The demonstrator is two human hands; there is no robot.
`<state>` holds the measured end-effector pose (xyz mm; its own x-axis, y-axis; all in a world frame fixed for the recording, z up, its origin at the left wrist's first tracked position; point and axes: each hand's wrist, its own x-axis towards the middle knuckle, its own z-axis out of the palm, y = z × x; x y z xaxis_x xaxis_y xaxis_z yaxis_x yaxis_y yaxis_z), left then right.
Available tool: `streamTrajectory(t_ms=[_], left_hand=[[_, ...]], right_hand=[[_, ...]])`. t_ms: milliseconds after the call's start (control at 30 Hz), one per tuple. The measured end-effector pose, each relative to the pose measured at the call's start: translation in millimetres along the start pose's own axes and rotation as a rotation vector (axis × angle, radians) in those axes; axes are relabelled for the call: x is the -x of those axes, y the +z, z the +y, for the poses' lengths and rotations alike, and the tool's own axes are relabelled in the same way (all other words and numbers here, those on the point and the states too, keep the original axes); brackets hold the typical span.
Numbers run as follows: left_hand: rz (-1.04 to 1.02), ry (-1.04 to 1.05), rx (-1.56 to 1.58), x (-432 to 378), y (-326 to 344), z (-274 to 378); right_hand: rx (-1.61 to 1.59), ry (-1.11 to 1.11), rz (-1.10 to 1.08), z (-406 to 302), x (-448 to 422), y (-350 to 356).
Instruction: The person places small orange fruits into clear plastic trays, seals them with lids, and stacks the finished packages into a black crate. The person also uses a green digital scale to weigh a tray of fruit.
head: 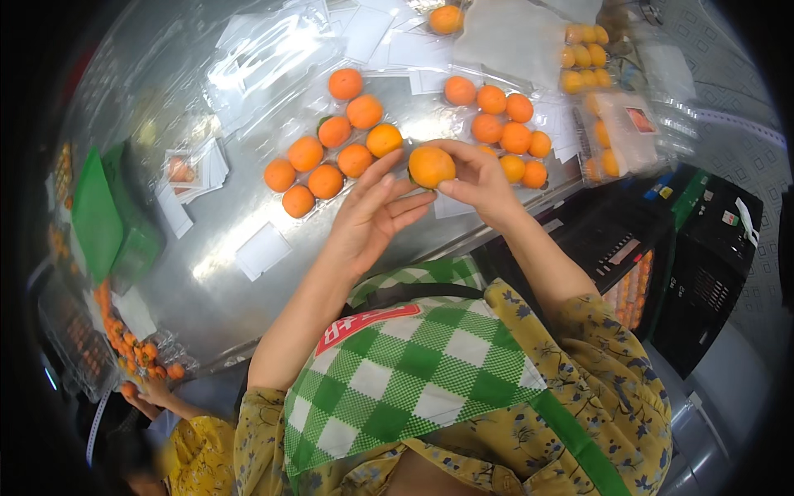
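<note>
My right hand (482,181) holds a round orange fruit (432,167) between thumb and fingers, above the near side of the metal table (248,310). Beside it, my left hand (388,208) has its fingers spread and holds nothing; whether a fingertip touches the fruit is unclear. Just beyond my left hand, rows of similar fruits (325,181) rest in a clear plastic tray, one with a green leaf showing. A second group of fruits (515,137) lies past my right hand in clear plastic, partly hidden by that hand.
At left stand a green plastic bin (133,217) and a stack of picture cards (201,170). Filled clear packs (620,139) sit at right, above black crates (701,273). Clear plastic (267,68) covers the far side. Another person's hands (155,394) are near loose fruit, lower left.
</note>
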<state>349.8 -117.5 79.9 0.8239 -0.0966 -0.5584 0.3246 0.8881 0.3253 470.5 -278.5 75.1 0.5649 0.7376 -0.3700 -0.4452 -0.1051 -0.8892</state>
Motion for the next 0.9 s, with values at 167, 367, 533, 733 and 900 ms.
streamTrajectory(t_ms=[167,367,533,733,900], left_hand=[[0.027,0.024,0.139,2,5,-3],[0.040,0.061,0.130,7,8,-6],[0.007,0.020,0.183,7,5,-3],[0.018,-0.005,0.203,6,4,-1],[0.071,0.015,-0.019,6,1,-6]], right_hand=[[0.203,-0.146,-0.013,-1,1,20],[0.239,-0.070,0.065,-8,6,31],[0.152,-0.056,0.026,-8,6,27],[0.242,-0.073,0.001,-12,5,25],[0.592,-0.190,0.038,-14,-2,15]])
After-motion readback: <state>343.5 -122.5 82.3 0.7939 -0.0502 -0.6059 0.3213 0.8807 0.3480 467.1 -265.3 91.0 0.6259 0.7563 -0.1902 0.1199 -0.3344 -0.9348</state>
